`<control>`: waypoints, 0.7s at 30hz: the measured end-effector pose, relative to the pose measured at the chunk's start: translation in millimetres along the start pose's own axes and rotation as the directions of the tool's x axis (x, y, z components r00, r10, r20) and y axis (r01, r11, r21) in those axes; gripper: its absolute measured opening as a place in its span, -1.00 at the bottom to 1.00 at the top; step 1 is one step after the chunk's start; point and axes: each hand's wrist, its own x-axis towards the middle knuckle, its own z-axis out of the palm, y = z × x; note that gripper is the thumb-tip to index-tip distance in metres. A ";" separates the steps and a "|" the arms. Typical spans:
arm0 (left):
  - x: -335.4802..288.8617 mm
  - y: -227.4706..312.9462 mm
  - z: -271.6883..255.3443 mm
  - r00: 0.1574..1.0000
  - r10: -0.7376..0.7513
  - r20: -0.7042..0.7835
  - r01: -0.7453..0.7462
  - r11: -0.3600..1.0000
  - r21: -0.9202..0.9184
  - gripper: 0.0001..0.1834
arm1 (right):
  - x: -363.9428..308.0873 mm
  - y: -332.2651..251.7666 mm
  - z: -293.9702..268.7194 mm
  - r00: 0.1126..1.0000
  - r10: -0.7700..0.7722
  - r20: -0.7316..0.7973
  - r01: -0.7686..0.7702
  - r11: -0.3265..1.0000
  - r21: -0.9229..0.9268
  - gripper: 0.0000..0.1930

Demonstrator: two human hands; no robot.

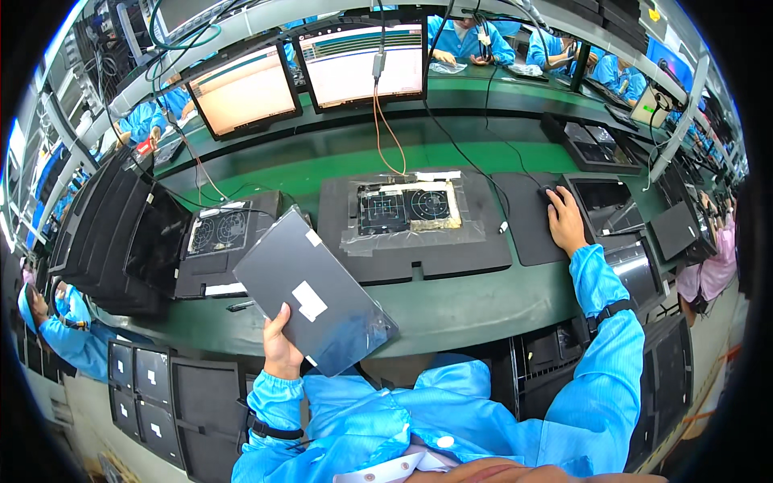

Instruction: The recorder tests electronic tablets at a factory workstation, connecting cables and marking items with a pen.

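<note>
My left hand (282, 352) grips a flat, dark grey tablet (310, 262) by its lower left edge, thumb on top and the other fingers hidden beneath. The tablet is tilted above the front of the bench and has white labels on its face. At the right, my right hand (568, 221) lies over a black computer mouse (549, 193) on a dark mat (519, 221). Between my hands lies a black foam pad (386, 266) with a taped-down test pattern plate (407, 207) of circles and grids.
Two monitors (362, 60) (244, 91) stand behind the green bench (282, 169). Stacked black trays (105, 233) rise at the left, beside a second pattern plate (216, 233). Trays with tablets (600, 201) stand at the right. Cables hang over the bench; co-workers (475, 44) sit beyond.
</note>
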 end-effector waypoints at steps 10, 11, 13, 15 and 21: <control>0.7 -0.1 1.9 1.000 0.001 0.009 -0.001 1.000 -0.014 -0.61 | 0.6 7.2 3.9 1.000 -0.017 -0.001 0.017 0.999 0.038 -0.62; 0.1 -0.1 1.7 1.000 0.002 0.011 -0.002 1.000 -0.008 -0.61 | -0.2 8.4 3.0 1.000 -0.006 0.014 0.006 0.999 0.032 -0.62; -0.6 -1.1 -0.4 1.000 0.004 0.009 -0.004 1.000 -0.011 -0.61 | -1.9 7.7 0.1 1.000 0.002 0.028 -0.003 1.000 0.025 -0.62; -1.6 -1.7 -0.3 1.000 0.005 0.008 -0.004 1.000 -0.014 -0.61 | -4.1 6.0 -3.8 0.999 0.026 0.040 -0.027 0.999 0.032 -0.62; -10.2 5.1 3.8 0.997 0.024 -0.074 -0.025 1.000 -0.017 -0.58 | 8.0 0.4 12.3 0.997 -0.079 0.022 0.077 0.994 0.081 -0.62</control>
